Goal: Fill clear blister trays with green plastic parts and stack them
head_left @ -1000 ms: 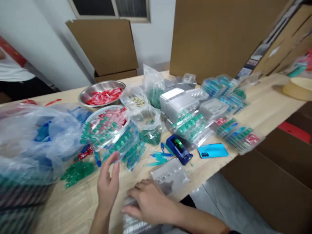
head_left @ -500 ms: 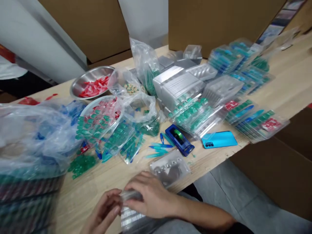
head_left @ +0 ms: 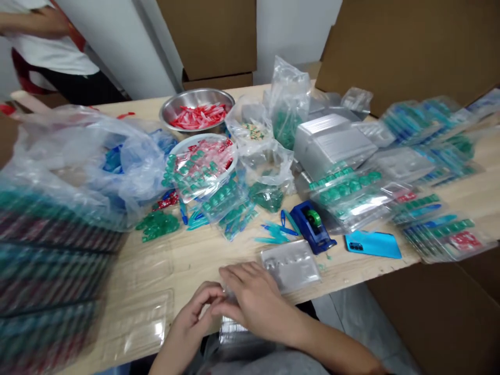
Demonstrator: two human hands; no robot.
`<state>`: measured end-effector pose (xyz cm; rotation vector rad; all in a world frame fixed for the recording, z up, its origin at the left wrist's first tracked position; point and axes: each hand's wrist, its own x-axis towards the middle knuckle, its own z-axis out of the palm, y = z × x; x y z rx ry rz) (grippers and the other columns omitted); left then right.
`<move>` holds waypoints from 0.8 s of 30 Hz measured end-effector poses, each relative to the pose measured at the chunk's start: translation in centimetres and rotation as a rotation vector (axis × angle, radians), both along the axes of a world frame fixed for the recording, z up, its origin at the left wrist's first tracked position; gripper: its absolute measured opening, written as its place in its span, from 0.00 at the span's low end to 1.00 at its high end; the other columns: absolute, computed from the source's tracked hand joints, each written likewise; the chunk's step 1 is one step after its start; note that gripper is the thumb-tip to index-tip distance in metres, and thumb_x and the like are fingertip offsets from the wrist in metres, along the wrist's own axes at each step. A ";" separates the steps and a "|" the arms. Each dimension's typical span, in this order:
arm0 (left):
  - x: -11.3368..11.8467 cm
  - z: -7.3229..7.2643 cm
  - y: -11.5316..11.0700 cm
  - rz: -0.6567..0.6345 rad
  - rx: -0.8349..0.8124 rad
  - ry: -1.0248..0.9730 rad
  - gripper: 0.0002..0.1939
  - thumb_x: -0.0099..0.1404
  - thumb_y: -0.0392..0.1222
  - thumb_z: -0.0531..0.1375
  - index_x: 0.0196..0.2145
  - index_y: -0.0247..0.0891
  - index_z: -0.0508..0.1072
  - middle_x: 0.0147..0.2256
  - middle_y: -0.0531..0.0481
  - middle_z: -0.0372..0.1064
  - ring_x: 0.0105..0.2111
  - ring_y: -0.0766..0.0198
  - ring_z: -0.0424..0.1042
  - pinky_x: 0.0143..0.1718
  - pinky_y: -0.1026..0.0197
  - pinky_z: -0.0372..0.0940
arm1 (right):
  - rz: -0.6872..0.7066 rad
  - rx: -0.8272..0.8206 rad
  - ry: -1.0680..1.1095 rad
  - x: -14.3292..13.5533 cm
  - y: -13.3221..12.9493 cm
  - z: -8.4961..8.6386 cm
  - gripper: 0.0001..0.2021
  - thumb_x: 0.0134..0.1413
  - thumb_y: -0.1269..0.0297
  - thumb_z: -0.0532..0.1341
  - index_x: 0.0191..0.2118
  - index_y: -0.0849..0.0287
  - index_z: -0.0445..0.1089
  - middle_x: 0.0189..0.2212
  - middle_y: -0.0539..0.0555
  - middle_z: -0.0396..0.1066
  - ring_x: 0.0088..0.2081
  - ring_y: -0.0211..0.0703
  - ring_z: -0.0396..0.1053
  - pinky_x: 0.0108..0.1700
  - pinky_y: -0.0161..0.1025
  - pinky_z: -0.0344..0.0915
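Observation:
A stack of clear plastic trays [head_left: 234, 331] rests at the table's front edge, against the person's lap. My right hand [head_left: 250, 291] lies over its upper end with the fingers wrapped round it. Beside it, my left hand [head_left: 203, 307] curls its fingers and thumb at the stack's left edge; whether it grips a tray is hidden. Just beyond my right hand lies a clear tray [head_left: 291, 265]. Two clear trays [head_left: 142, 323] lie flat to the left of my hands.
Nearby are a blue tape dispenser [head_left: 312, 227], blue phone [head_left: 373, 245] and green pieces [head_left: 158, 225]. Farther back stand a metal bowl [head_left: 166, 117] of red pieces and plastic bags [head_left: 291, 86]. Filled trays [head_left: 47, 260] are piled left. A person [head_left: 58, 47] stands behind.
The view has swung left, bringing the flat clear trays and more of the other person into sight. My hands remain at the stack, with my left fingers closer to my right hand.

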<state>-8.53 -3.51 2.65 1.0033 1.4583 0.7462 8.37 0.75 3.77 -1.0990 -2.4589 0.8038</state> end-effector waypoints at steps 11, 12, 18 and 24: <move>-2.3 -1.9 -1.8 0.281 0.012 -0.045 0.17 0.49 0.56 0.67 0.23 0.38 0.72 0.31 0.49 0.70 0.35 0.57 0.71 0.36 0.61 0.68 | -0.083 -0.033 -0.009 0.2 -0.8 -0.3 0.21 0.58 0.60 0.62 0.55 0.61 0.69 0.50 0.58 0.75 0.51 0.51 0.72 0.55 0.49 0.65; -3.5 -1.9 -2.0 0.327 -0.005 -0.066 0.18 0.47 0.56 0.68 0.22 0.38 0.73 0.34 0.47 0.73 0.38 0.53 0.72 0.39 0.58 0.69 | -0.096 -0.033 -0.007 0.2 -0.9 -0.4 0.20 0.58 0.60 0.62 0.55 0.60 0.69 0.49 0.58 0.75 0.50 0.51 0.72 0.55 0.49 0.65; -9.0 0.1 -0.9 0.830 0.110 -0.214 0.14 0.43 0.52 0.67 0.18 0.41 0.70 0.35 0.48 0.77 0.40 0.50 0.75 0.39 0.49 0.73 | -0.077 0.039 0.005 0.5 -0.5 -0.9 0.19 0.59 0.60 0.61 0.55 0.59 0.69 0.49 0.58 0.75 0.49 0.51 0.73 0.51 0.49 0.69; -7.3 2.1 1.4 0.806 0.250 -0.262 0.10 0.54 0.48 0.55 0.22 0.40 0.62 0.43 0.46 0.76 0.45 0.50 0.74 0.42 0.45 0.72 | -0.081 0.039 0.105 1.1 0.7 -0.8 0.19 0.63 0.55 0.55 0.55 0.58 0.69 0.49 0.62 0.75 0.49 0.56 0.74 0.49 0.54 0.71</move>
